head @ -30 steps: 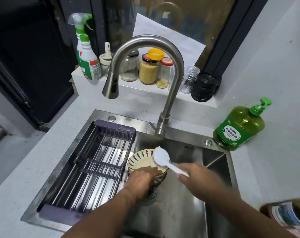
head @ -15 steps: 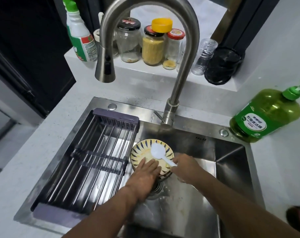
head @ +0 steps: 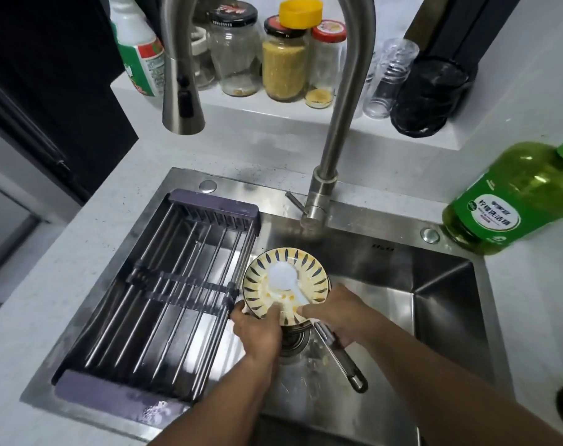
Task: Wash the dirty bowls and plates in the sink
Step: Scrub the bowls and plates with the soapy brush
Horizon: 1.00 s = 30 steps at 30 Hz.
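The bowl [head: 285, 286] sits in the sink [head: 386, 284], near its back wall and just right of the rack [head: 164, 294], above the drain; it seems to rest on other dishes, though what lies under it is hidden. Yellow food smears still coat its inside, and a white spoon [head: 283, 278] lies in it, head toward the back. No water runs from the tap [head: 183, 91], and the soap bottle [head: 512, 201] stands untouched at the sink's back right corner on the bench [head: 64, 252], so washing looks barely begun: rinsing, soaping and racking all seem left. The left hand [head: 257, 329] grips the bowl's near-left rim, thumb over the edge and fingers curled beneath. The right hand [head: 334, 313] reaches in from the right, fingers pinching the spoon's handle at the near rim. A metal utensil [head: 341, 358] lies on the sink floor under that wrist. Both forearms slope down from the near edge.
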Tool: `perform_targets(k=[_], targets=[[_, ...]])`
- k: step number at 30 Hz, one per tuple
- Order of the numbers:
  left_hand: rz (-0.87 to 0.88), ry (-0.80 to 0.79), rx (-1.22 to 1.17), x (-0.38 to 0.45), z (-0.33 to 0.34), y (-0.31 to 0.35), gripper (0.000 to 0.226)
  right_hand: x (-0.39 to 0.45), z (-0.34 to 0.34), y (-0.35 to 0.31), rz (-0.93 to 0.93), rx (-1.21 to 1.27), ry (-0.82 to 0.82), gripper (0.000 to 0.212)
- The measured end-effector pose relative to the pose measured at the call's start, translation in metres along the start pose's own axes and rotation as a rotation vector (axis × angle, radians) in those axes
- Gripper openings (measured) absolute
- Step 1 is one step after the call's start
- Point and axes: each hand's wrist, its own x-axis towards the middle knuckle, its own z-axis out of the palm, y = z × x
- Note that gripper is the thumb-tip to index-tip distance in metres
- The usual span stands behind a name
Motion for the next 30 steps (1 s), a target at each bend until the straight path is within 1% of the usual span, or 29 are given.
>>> perform_targets(k=[1, 2, 3, 5, 7, 8, 10, 12, 14, 15, 17, 19, 21, 23, 28, 30], targets=[[-0.081, -0.037, -0.058, 0.004, 0.004, 0.001, 0.073, 0.007, 0.002, 0.004, 0.033, 0.064, -0.026, 0.09], [-0.159, -0.069, -0.124, 0.007, 0.007, 0.004, 0.067, 0.009, 0.001, 0.004, 0.065, 0.111, -0.053, 0.092], [-0.223, -0.097, -0.181, 0.013, 0.008, 0.006, 0.055, 0.004, -0.002, -0.001, 0.094, 0.156, -0.08, 0.092], [-0.324, -0.157, -0.237, 0.021, 0.009, 0.015, 0.042, 0.001, -0.007, -0.01, 0.143, 0.223, -0.123, 0.087], [-0.361, -0.202, -0.23, 0.023, 0.01, 0.023, 0.031, 0.006, -0.015, -0.013, 0.17, 0.285, -0.14, 0.085], [-0.353, -0.227, -0.213, 0.023, 0.009, 0.028, 0.028, 0.008, -0.018, -0.014, 0.174, 0.304, -0.145, 0.086], [-0.346, -0.268, -0.192, 0.021, 0.007, 0.032, 0.028, 0.014, -0.02, -0.015, 0.182, 0.319, -0.168, 0.094], [-0.334, -0.341, -0.173, 0.022, 0.005, 0.035, 0.031, 0.023, -0.019, -0.015, 0.161, 0.301, -0.157, 0.101], [-0.356, -0.345, -0.174, 0.032, 0.004, 0.032, 0.031, 0.036, -0.015, -0.014, 0.144, 0.356, -0.18, 0.104], [-0.368, -0.359, -0.174, 0.035, 0.0, 0.03, 0.03, 0.04, -0.013, -0.012, 0.142, 0.4, -0.208, 0.1], [-0.367, -0.376, -0.176, 0.042, -0.002, 0.03, 0.03, 0.047, -0.01, -0.008, 0.152, 0.518, -0.253, 0.073], [-0.37, -0.374, -0.144, 0.049, 0.0, 0.027, 0.031, 0.056, -0.004, 0.004, 0.171, 0.613, -0.246, 0.047], [-0.361, -0.373, -0.105, 0.049, 0.002, 0.026, 0.032, 0.059, 0.002, 0.013, 0.159, 0.671, -0.221, 0.032], [-0.333, -0.389, -0.051, 0.048, 0.005, 0.025, 0.035, 0.057, 0.003, 0.018, 0.158, 0.732, -0.184, 0.03], [-0.295, -0.434, 0.094, 0.04, 0.024, 0.017, 0.046, 0.051, -0.007, 0.043, 0.205, 0.773, -0.061, 0.044], [-0.274, -0.479, 0.174, 0.029, 0.037, 0.014, 0.044, 0.042, -0.013, 0.058, 0.235, 0.823, -0.033, 0.037]])
